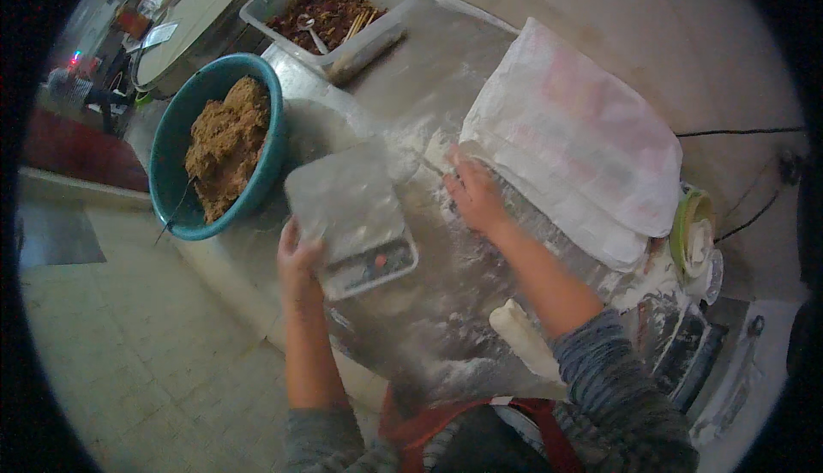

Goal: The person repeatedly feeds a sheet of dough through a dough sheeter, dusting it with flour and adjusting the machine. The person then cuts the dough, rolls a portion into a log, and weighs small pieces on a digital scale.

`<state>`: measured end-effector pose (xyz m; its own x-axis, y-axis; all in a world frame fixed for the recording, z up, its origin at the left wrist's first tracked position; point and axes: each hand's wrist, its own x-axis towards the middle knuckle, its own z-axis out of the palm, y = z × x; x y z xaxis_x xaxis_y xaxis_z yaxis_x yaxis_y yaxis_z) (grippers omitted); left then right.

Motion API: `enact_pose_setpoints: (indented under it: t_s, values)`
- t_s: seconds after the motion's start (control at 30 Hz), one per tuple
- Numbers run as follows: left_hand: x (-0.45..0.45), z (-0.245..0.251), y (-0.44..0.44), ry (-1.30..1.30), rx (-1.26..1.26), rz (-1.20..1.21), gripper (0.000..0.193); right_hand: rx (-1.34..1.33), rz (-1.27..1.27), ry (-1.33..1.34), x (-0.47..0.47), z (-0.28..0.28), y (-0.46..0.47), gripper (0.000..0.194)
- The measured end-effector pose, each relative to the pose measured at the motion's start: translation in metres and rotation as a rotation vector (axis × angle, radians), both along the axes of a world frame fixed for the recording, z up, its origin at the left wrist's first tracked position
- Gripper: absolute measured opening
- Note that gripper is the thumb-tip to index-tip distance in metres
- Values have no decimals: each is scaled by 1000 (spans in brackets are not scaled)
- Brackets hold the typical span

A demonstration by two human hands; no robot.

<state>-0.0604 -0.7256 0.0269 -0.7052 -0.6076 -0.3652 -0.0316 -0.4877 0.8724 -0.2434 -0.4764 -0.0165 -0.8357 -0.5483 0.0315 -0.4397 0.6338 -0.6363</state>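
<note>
My left hand (301, 257) grips the left edge of a flat kitchen scale (347, 196), which sits tilted in view with its dark control panel towards me. The thumb rests over the edge of its top plate. Beyond the scale, my right hand (474, 193) reaches to loose flour (440, 145) beside the edge of a white sack-like cloth (572, 138). A thin, blurred strip lies by its fingertips; whether the fingers hold it is unclear. Close to my right forearm lies a long piece of pale dough (522, 335) on the floury worktop (437, 318).
A teal basin (276, 145) with a brown mass (228, 145) stands at the left edge. Behind it are a clear plastic tub (395, 0) of dark filling with a spoon, and a rolling pin (366, 58). At right sits a green-rimmed container (688, 235).
</note>
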Motion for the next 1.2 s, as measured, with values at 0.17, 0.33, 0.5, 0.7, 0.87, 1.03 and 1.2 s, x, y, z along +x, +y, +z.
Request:
enact_pose_setpoints:
  t_s: [0.17, 0.33, 0.5, 0.7, 0.87, 1.03, 1.2]
  values:
    - [163, -16, -33, 97, 120, 228, 73, 293, -70, 282, -8, -24, -47, 58]
    - [280, -28, -62, 127, 64, 494, 63, 372, 331, 289, 46, -32, -152, 63]
    - [295, -9, -57, 264, 206, 416, 62, 106, 591, -317, 188, -36, -219, 72]
    - [302, -10, -56, 337, 303, 298, 60, -194, 1109, -80, 308, -21, -163, 74]
    - [330, -25, -72, 415, 392, 380, 58, 93, 775, 227, 235, -14, -161, 71]
    - [318, -5, -65, 396, 454, 357, 57, 425, 284, 21, 166, 5, -60, 72]
    - [292, -3, -69, 412, 461, 182, 60, 671, -287, 93, 126, 28, 75, 67]
